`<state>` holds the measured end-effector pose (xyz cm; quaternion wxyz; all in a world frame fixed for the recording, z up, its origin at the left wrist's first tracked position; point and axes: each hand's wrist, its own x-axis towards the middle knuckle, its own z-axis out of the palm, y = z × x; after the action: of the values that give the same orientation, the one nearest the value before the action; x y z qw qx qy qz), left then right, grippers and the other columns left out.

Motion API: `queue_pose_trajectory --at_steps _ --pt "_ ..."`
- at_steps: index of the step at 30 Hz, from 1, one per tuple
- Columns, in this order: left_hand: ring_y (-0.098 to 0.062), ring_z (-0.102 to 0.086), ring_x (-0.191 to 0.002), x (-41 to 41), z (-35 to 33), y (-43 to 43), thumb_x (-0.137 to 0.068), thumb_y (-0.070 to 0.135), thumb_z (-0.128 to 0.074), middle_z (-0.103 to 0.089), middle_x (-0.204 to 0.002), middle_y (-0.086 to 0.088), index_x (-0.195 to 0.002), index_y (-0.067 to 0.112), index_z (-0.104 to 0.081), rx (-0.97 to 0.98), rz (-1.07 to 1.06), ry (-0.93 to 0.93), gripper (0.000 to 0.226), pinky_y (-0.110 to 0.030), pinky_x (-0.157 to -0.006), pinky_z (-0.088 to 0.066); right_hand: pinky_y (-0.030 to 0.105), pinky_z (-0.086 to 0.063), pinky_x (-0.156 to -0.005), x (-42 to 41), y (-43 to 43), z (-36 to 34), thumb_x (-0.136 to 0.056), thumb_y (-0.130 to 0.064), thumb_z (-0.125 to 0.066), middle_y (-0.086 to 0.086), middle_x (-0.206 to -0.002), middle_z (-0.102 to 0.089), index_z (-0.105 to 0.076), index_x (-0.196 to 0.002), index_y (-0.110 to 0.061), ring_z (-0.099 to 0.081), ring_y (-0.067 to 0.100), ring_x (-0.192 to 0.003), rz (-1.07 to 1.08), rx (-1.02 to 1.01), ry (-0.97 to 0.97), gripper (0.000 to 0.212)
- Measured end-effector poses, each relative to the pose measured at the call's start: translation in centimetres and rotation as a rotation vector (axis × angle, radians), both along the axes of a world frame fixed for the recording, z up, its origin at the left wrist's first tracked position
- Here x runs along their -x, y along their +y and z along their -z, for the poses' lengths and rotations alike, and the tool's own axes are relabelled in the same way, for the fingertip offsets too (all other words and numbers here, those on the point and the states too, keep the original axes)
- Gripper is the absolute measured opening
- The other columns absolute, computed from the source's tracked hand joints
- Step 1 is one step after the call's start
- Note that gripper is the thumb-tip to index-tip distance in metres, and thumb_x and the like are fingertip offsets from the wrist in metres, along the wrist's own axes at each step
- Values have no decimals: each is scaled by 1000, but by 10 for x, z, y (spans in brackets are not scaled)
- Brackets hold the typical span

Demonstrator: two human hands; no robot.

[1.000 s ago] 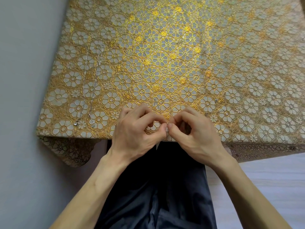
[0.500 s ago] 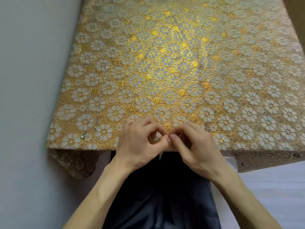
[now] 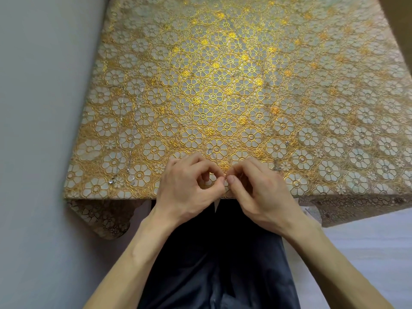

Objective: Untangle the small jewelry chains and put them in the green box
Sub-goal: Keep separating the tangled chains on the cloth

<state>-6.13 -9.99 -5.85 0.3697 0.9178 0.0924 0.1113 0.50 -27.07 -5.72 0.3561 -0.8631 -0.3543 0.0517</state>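
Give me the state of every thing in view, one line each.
left hand: fingers curled, pinching the tangled chain.
right hand: fingers curled, pinching the same chain.
tangled chain: held between both grips at the table's near edge, mostly hidden.
laid-out chains: lying stretched out on the tablecloth's left side, untouched.
tablecloth: spread flat, near edge hanging over.

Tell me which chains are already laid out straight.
The long silver strands near the tablecloth's left edge, lying straight and untouched. The other chain is pinched between the left hand and right hand at the near edge.
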Motion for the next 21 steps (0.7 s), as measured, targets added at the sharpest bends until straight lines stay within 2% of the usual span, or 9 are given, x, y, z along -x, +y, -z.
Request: queue_pose_trajectory --at_steps 4,6,8,11,15,18,21 --pt "-2 -51 -66 1 0 1 -77 45 -64 -51 -68 11 -75 35 -69 6 -6 8 11 -24 -83 -34 39 -49 -55 1 4 -2 -99 -33 -45 -5 -95 -55 -56 -101 -18 -57 21 -75 -10 58 -114 19" --pt "-3 -53 -67 1 0 1 -77 46 -63 -52 -69 10 -75 35 -69 25 -17 12 13 -24 -83 -34 38 -50 -57 0 4 -2 -99 -31 -48 -7 -98 -56 -57 -103 -19 -58 16 -76 17 18 -82 15" --pt "-4 -54 -67 1 -1 1 -78 47 -63 -54 -70 10 -76 35 -70 36 -34 4 14 -24 -82 -34 28 -49 -63 -1 3 -4 -96 -26 -59 -14 -95 -57 -62 -102 -20 -54 4 -72 77 -66 -15 9" --pt "-6 -57 -70 1 -2 1 -78 48 -64 -58 -73 12 -77 34 -71 78 -61 -8 16 -25 -81 -37 11 -38 -65 5 1 -7 -88 -24 -68 -20 -82 -59 -71 -92 -24 -53 5 -64 197 -142 75 5" --pt "-5 -55 -69 2 -2 0 -78 47 -65 -55 -73 15 -78 32 -72 143 -113 -60 16 -31 -72 -43 10 -38 -64 12 6 -9 -86 -26 -75 -19 -78 -62 -76 -87 -30 -56 7 -67 248 -149 176 4" --pt "-7 -54 -67 1 -1 -1 -77 49 -65 -55 -76 15 -77 33 -71 143 -140 -71 17 -27 -66 -41 9 -38 -65 13 12 -11 -85 -30 -77 -18 -77 -63 -74 -83 -31 -58 3 -68 242 -116 152 4" --pt "-9 -54 -69 1 -2 -2 -77 54 -62 -56 -84 20 -75 42 -66 134 -138 -51 13 -24 -66 -39 10 -41 -65 14 14 -9 -87 -39 -71 -21 -82 -62 -70 -86 -33 -59 -1 -73 225 -67 127 5"
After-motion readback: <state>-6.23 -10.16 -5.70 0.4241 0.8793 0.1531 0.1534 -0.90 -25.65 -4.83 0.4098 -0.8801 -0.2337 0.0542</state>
